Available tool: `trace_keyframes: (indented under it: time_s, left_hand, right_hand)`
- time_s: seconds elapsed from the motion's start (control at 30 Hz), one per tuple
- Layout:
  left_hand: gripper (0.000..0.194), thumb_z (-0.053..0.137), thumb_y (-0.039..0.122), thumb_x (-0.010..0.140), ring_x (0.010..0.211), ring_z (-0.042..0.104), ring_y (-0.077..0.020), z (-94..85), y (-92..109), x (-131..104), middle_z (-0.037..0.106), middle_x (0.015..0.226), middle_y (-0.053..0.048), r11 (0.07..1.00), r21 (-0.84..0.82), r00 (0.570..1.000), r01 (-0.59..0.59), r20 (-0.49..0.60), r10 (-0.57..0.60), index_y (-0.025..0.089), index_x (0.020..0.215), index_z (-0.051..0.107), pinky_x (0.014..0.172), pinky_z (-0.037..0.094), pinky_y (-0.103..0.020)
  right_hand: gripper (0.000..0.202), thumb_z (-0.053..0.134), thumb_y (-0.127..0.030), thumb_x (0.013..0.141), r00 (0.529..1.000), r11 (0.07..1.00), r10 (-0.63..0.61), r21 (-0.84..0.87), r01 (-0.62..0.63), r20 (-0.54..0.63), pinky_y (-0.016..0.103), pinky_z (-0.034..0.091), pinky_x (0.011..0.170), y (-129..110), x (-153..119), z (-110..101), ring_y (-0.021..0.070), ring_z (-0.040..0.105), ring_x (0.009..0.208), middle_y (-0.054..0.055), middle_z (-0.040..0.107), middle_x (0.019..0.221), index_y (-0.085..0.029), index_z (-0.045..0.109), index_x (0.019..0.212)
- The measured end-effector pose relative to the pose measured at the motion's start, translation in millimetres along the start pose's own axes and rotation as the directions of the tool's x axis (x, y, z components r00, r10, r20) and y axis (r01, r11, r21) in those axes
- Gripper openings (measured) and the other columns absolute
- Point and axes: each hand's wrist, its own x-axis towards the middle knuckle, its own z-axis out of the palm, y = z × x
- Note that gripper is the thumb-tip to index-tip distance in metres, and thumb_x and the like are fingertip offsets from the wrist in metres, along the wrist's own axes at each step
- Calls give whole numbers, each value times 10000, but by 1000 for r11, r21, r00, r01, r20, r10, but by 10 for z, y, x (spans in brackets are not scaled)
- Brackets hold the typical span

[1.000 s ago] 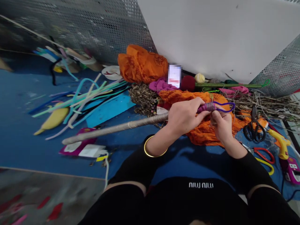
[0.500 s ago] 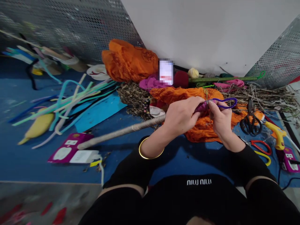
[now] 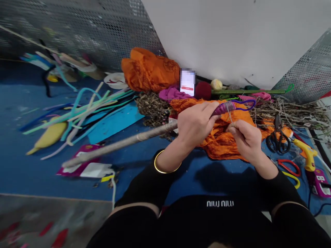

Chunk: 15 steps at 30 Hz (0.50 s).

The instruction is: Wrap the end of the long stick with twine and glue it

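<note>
The left hand (image 3: 193,122) grips the wrapped stick (image 3: 124,143) near its purple end, above the orange cloth (image 3: 224,148). The right hand (image 3: 247,139) pinches thin string (image 3: 230,115) leading to that end. The stick looks stiff, light, long-tailed: support it mid-shaft; the string appears pliable.

So we've just got the one view here, a head cam looking forward and down; it sits above the person's own chest, and we get the black top along the bottom edge, with both hands (image 3: 219,129) pretty close in the middle; the blue counter (image 3: 124,186) runs right across the shot, and the mesh and pale panel (image 3: 219,41) behind it fill the top; a bit of floor (image 3: 51,217) sneaks in at lower left; no second view, so nothing's shared.
</note>
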Motion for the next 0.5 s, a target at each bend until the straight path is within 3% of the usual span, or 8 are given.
trace_keyframes:
  time_s: [0.1, 0.17, 0.27, 0.37, 0.43, 0.5]
  left_hand:
    - [279, 566, 301, 1012, 934, 719, -227, -11, 0, 6, 782, 1089, -77, 996, -14, 994, -89, 68, 90, 188, 1233, 693, 741, 499, -310]
    - [301, 553, 292, 1010, 902, 713, -230, -17, 8, 8, 779, 1065, -81, 988, -15, 982, -151, 115, 152, 187, 1257, 690, 711, 484, -317]
    - [338, 519, 281, 1014, 855, 710, -228, -9, 17, 11, 778, 1053, -83, 976, -2, 963, -218, 163, 216, 202, 1290, 696, 664, 460, -327]
    - [350, 522, 289, 1002, 830, 706, -221, 27, 20, 11, 777, 1020, -78, 963, -30, 939, -267, 218, 267, 229, 1294, 705, 636, 447, -325]
    - [336, 516, 320, 1009, 797, 700, -213, 55, 14, 6, 776, 973, -73, 954, -41, 925, -297, 235, 298, 240, 1266, 718, 618, 432, -320]
    - [329, 502, 334, 1019, 776, 698, -203, 74, 3, 0, 777, 962, -69, 944, -55, 915, -325, 236, 329, 248, 1247, 724, 606, 417, -317]
  right_hand:
    - [302, 569, -356, 1022, 995, 994, -54, 91, 62, -86, 312, 524, 824, -41, 29, -110, 162, 631, 881, 41, 668, 859, -213, 720, 802]
    - [349, 573, -410, 1017, 988, 972, 35, 236, 2, -150, 353, 539, 882, -15, 74, -177, 195, 642, 994, 61, 676, 961, -217, 722, 768]
    - [341, 614, -455, 986, 959, 873, 225, 473, -119, -174, 304, 526, 661, 61, 137, -250, 188, 657, 909, 60, 677, 947, -226, 724, 759]
    - [276, 681, -453, 939, 922, 822, 332, 540, -179, -199, 259, 458, 528, 114, 178, -302, 166, 650, 861, 56, 687, 990, -234, 728, 777]
    - [292, 704, -490, 913, 910, 790, 386, 564, -242, -150, 238, 445, 493, 131, 199, -338, 170, 662, 893, 59, 689, 1029, -231, 704, 777]
    - [320, 743, -541, 865, 894, 695, 446, 643, -323, -33, 209, 390, 427, 156, 224, -377, 177, 679, 889, 48, 677, 968, -236, 675, 798]
